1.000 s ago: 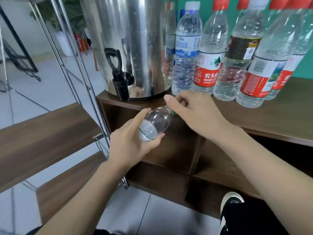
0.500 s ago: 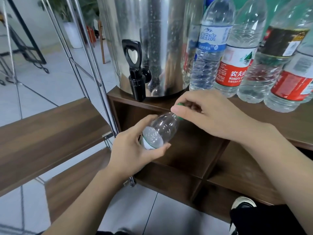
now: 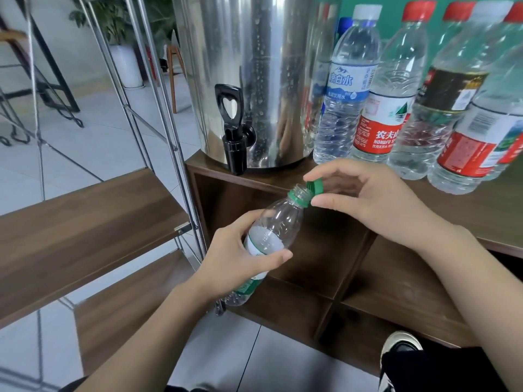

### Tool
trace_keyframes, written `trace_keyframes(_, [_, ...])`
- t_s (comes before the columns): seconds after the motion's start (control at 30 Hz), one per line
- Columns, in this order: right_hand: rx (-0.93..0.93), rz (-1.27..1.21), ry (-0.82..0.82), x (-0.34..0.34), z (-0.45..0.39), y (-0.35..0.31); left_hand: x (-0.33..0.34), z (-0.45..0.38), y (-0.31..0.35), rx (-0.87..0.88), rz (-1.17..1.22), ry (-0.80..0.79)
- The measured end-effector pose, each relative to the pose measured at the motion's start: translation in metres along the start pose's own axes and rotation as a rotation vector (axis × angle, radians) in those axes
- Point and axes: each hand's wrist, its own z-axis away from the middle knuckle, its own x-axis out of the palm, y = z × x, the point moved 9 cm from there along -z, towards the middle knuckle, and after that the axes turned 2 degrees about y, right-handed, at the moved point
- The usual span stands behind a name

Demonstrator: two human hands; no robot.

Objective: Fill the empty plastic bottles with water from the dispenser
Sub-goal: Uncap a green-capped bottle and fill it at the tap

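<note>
My left hand (image 3: 239,257) grips an empty clear plastic bottle (image 3: 273,230) around its middle, tilted with the neck up and to the right. The bottle mouth is uncovered, with a green ring below the thread. My right hand (image 3: 368,202) pinches the green cap (image 3: 316,185) just right of the mouth, off the thread. Above them a steel water dispenser (image 3: 254,66) stands on the wooden cabinet (image 3: 467,207), its black tap (image 3: 233,131) hanging over the cabinet's front edge.
Several capped water bottles (image 3: 348,89) stand in a row to the right of the dispenser on the cabinet top. A metal rack with wooden shelves (image 3: 70,227) stands close on the left. Open cubbies lie below the cabinet top. A shoe (image 3: 399,346) shows at bottom right.
My right hand has taken the green cap off the bottle neck and drawn it slightly right, so the mouth now shows. The camera has shifted a little.
</note>
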Motion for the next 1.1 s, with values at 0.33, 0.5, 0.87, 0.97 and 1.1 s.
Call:
trace_keyframes(0.33, [0.191,0.433,0.284,-0.025,-0.004,0.029,-0.01,0.007,-0.034,-0.237,0.026,0.23])
trace_keyframes(0.5, [0.102,0.573,0.294,-0.019,-0.009,-0.002,-0.024,0.013,-0.021,-0.162,0.004,0.371])
trace_keyframes(0.87, [-0.267,0.231,0.291,0.021,-0.061,-0.118,-0.034,0.007,-0.012,-0.057,-0.008,0.438])
trace_keyframes(0.97, [-0.292,0.272,0.318,0.022,-0.072,-0.128,-0.034,0.008,-0.011,-0.056,0.01,0.449])
trace_keyframes(1.1, [-0.329,0.363,0.35,0.022,-0.077,-0.13,-0.033,0.008,-0.01,-0.051,0.022,0.45])
